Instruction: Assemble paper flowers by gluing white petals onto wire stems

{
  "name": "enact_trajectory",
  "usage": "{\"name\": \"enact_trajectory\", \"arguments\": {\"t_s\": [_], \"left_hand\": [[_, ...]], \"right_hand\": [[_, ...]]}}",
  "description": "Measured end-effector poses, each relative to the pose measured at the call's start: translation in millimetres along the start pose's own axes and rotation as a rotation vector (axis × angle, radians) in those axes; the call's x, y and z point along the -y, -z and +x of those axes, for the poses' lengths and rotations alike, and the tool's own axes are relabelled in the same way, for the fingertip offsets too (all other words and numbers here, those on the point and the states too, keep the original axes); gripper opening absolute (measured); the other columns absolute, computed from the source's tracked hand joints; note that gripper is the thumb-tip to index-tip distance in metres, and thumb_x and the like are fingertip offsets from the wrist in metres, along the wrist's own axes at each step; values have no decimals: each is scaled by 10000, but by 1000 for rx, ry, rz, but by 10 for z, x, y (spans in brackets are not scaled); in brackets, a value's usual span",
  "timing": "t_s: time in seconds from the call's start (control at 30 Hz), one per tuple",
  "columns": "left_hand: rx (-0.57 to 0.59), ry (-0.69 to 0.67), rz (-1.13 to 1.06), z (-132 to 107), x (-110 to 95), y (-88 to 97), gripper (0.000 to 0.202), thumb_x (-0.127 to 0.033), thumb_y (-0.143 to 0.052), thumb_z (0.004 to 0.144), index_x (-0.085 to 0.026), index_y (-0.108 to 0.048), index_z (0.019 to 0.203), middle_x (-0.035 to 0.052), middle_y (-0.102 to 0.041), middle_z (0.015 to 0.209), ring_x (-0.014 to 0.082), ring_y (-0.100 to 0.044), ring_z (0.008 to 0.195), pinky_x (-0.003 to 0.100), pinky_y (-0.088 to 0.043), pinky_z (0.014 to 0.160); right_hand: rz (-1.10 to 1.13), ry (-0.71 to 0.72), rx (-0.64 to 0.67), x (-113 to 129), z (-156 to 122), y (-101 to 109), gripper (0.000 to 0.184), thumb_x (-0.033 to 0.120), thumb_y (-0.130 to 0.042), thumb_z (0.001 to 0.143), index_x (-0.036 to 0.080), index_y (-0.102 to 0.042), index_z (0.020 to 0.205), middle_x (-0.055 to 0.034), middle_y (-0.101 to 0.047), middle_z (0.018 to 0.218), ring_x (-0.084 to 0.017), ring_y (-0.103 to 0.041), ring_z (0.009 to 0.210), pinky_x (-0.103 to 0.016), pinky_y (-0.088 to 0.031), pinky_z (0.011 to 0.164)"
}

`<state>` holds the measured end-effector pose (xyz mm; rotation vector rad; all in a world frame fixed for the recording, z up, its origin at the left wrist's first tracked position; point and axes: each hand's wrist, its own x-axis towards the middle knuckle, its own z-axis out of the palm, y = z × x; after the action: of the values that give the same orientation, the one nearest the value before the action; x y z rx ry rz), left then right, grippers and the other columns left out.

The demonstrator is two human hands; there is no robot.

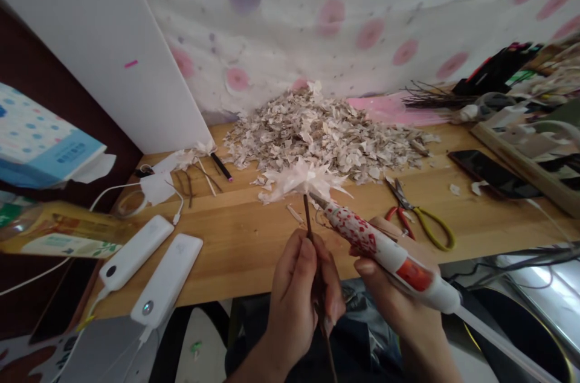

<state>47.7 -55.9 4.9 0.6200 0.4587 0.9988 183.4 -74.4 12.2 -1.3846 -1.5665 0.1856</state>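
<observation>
My left hand is closed round a thin brown stick that points upward. At the stick's top sits a white, spiky flower made of thin flakes. My right hand grips a white glue gun with a red-patterned front and an orange band. The gun's tip touches the underside of the flower where it meets the stick. A clear glue stick juts out of the gun's back end, toward the lower right.
A big pile of pale flakes lies on the wooden table. Scissors with red and yellow handles and a black phone lie at right. Two white power banks with cables lie at left. A white board leans at back left.
</observation>
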Motion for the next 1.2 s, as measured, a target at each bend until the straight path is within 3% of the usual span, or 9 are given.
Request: {"name": "enact_trajectory", "arguments": {"t_s": [0.37, 0.53, 0.77, 0.93, 1.2], "left_hand": [[56, 2, -49, 53, -24, -5, 277, -483, -533, 995, -239, -552, 865, -111, -429, 426, 47, -248, 294, 128, -335, 356], [98, -64, -51, 69, 2, 15, 245, -414, -487, 1031, -222, -563, 899, -107, -457, 446, 50, -284, 298, 133, -355, 356], [120, -98, -93, 76, 13, 9, 231, -367, -487, 1042, -203, -583, 910, -86, -534, 498, 43, -378, 331, 116, -373, 383], [122, -97, -82, 57, 45, 49, 220, -390, -489, 1038, -214, -585, 948, -84, -570, 525, 50, -461, 335, 124, -420, 386], [175, -102, -100, 44, 72, 83, 224, -388, -473, 1045, -207, -575, 959, -80, -616, 496, 73, -494, 287, 158, -458, 377]], "right_hand": [[-41, -3, -14, -37, 27, -42, 470, 573, -472, 1023, 222, -500, 711, 19, -488, 633, -136, -487, 497, -287, -341, 465], [-110, 36, -30, -31, 56, -52, 494, 600, -462, 1018, 221, -473, 701, 31, -464, 601, -122, -463, 464, -272, -325, 439], [-177, 81, -26, 34, 71, -46, 459, 570, -446, 1037, 224, -460, 735, 43, -453, 596, -109, -458, 446, -252, -322, 421], [-195, 105, -43, 47, 69, -59, 433, 556, -489, 1027, 206, -537, 778, 19, -534, 634, -126, -550, 501, -248, -380, 452], [20, 15, 24, 101, 26, -21, 363, 539, -569, 994, 214, -569, 832, 22, -572, 696, -124, -563, 559, -237, -409, 491]]}}
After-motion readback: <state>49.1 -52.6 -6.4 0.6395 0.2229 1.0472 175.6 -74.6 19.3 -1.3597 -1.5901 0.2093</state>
